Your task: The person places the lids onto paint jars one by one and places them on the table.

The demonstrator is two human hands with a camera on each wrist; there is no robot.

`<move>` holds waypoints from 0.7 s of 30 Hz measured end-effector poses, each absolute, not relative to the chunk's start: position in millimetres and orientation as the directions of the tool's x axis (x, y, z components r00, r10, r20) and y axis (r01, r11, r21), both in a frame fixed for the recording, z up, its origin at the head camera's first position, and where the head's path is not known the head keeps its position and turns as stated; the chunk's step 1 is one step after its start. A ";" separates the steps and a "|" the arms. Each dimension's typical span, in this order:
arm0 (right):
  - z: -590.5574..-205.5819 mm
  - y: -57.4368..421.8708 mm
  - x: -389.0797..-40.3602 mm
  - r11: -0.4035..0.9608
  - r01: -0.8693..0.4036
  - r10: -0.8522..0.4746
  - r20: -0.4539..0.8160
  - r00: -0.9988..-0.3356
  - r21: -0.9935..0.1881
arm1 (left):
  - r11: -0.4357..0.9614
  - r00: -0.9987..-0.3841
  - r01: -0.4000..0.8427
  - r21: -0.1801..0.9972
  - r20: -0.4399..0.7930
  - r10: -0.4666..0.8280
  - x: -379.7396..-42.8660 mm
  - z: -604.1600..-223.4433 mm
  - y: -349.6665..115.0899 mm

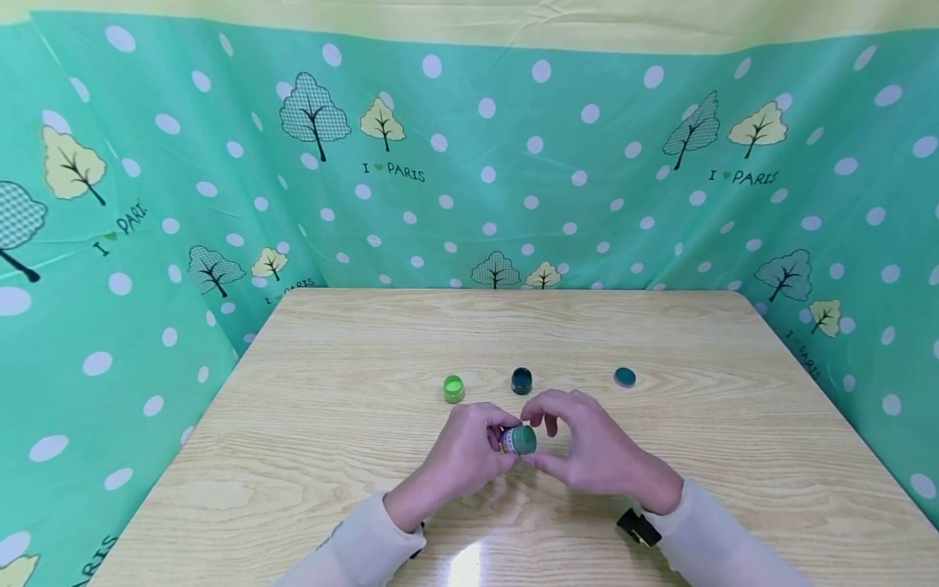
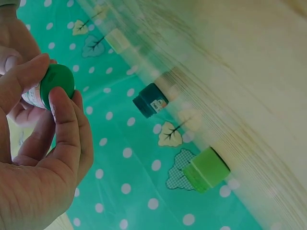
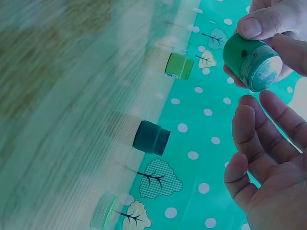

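Note:
My left hand [image 1: 477, 448] grips a small green paint jar [image 1: 524, 440] by its sides, above the near middle of the table. The jar lies tilted in the fingers, and its pale printed label [image 2: 33, 96] partly shows. Close by on the right, my right hand [image 1: 594, 444] has its fingers loosely bent and apart from the jar; whether its thumb touches the jar I cannot tell. In the right wrist view the jar's glossy end [image 3: 266, 74] faces the fingers of the right hand [image 3: 268, 163].
Beyond the hands stand an uncovered light green jar [image 1: 454, 390] and a dark teal jar [image 1: 522, 381]. A round teal lid [image 1: 625, 377] lies to their right on the wooden table [image 1: 352, 342]. Polka-dot cloth [image 1: 411, 212] hangs around the table's back and sides.

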State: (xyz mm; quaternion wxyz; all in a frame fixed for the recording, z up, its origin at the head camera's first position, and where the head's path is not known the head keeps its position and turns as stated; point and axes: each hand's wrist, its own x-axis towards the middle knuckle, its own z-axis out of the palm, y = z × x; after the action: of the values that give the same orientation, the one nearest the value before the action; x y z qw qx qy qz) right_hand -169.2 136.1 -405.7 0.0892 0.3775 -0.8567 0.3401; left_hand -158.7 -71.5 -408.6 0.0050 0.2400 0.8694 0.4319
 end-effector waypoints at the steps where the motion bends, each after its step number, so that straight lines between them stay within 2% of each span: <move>1: -405.6 135.9 -169.0 0.486 -0.706 -0.589 0.404 -0.700 -0.515 | 0.512 -0.885 0.413 0.753 0.199 0.421 -158.7 -408.5 -71.5; 8: -408.3 135.1 -169.0 0.508 -0.699 -0.581 0.399 -0.710 -0.504 | 0.511 -0.884 0.417 0.752 0.205 0.421 -157.8 -408.1 -70.9; 21: -408.1 132.8 -168.5 0.591 -0.639 -0.539 0.349 -0.767 -0.492 | 0.509 -0.883 0.415 0.754 0.198 0.426 -157.9 -408.3 -70.1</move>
State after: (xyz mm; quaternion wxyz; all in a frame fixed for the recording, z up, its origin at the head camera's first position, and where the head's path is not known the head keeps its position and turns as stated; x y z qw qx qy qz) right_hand -168.5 132.8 -408.1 0.0819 0.3316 -0.8882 0.3073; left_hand -157.9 -70.1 -408.3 0.0064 0.2420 0.8685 0.4325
